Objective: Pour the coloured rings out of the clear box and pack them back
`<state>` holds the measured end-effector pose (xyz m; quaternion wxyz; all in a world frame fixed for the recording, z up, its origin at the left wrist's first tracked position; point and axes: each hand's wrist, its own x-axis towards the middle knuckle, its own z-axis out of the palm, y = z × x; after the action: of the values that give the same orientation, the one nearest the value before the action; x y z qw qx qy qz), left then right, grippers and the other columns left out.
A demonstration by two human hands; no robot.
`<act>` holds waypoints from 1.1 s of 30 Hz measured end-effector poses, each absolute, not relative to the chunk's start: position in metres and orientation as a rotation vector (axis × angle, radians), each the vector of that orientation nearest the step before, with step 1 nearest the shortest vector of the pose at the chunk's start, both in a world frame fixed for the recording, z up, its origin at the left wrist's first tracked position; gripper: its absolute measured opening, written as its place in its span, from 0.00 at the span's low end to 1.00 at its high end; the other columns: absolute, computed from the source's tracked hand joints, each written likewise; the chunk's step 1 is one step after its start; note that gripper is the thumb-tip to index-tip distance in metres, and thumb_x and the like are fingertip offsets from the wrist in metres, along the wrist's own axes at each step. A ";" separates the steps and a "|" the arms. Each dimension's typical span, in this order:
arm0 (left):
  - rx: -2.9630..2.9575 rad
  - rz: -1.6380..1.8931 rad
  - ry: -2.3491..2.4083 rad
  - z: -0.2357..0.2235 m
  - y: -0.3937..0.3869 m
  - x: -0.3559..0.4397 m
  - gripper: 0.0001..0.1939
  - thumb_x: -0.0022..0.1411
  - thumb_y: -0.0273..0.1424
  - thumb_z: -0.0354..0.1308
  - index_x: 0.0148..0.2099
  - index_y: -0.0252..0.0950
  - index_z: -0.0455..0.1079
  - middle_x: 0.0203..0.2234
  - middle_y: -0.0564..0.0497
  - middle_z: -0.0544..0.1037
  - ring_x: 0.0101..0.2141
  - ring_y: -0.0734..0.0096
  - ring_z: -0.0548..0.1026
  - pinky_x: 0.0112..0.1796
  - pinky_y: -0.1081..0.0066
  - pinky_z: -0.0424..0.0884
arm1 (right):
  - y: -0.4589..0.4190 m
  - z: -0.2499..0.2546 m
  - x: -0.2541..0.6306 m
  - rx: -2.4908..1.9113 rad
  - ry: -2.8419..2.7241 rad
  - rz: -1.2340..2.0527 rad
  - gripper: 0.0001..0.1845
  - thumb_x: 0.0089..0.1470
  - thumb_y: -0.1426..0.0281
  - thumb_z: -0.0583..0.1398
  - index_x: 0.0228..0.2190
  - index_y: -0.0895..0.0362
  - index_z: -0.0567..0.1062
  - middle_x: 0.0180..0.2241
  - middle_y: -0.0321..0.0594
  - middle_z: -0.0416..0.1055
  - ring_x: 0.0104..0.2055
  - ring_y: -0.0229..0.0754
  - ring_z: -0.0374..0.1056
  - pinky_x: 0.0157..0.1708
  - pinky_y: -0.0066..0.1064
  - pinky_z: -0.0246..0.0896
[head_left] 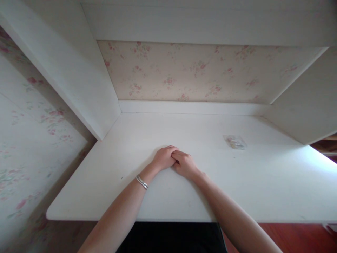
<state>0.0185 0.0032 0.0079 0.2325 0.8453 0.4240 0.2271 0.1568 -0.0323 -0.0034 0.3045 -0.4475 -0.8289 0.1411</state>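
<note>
My left hand (164,157) and my right hand (185,163) rest together on the white desk (168,196), in the middle. They are folded against each other, fingers curled and pressed together. The right hand's fingers overlap the left hand's fingertips. No object shows in either hand, though the undersides are hidden. A silver bangle (142,182) circles my left wrist. To the right of the hands, apart from them, a small clear plastic packet (235,142) lies flat on the desk. Its small pale contents are too indistinct to name.
A white side panel (86,70) rises at the left and another (302,102) at the right. A white shelf front (197,24) spans overhead. Floral wallpaper (184,72) covers the back. The desk's front edge (173,221) runs close to my body.
</note>
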 end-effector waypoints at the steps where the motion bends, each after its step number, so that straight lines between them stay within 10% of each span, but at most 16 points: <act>1: 2.326 0.624 1.161 0.008 0.003 0.019 0.17 0.51 0.23 0.49 0.42 0.40 0.70 0.39 0.53 0.76 0.41 0.69 0.72 0.44 0.72 0.66 | -0.032 -0.004 0.157 -1.183 -2.200 0.375 0.13 0.41 0.83 0.52 0.27 0.56 0.71 0.34 0.40 0.73 0.36 0.38 0.67 0.35 0.25 0.58; 33: 2.327 0.624 1.162 0.010 0.001 0.018 0.18 0.51 0.23 0.48 0.43 0.40 0.70 0.41 0.52 0.76 0.42 0.69 0.71 0.45 0.72 0.66 | -0.032 -0.006 0.158 -1.175 -2.239 0.380 0.11 0.43 0.82 0.53 0.28 0.57 0.70 0.34 0.40 0.72 0.38 0.39 0.67 0.37 0.26 0.58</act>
<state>0.0179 0.0008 0.0098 0.2316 0.8463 0.4225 0.2270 0.1584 -0.0317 -0.0060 0.2880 -0.4402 -0.8385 0.1423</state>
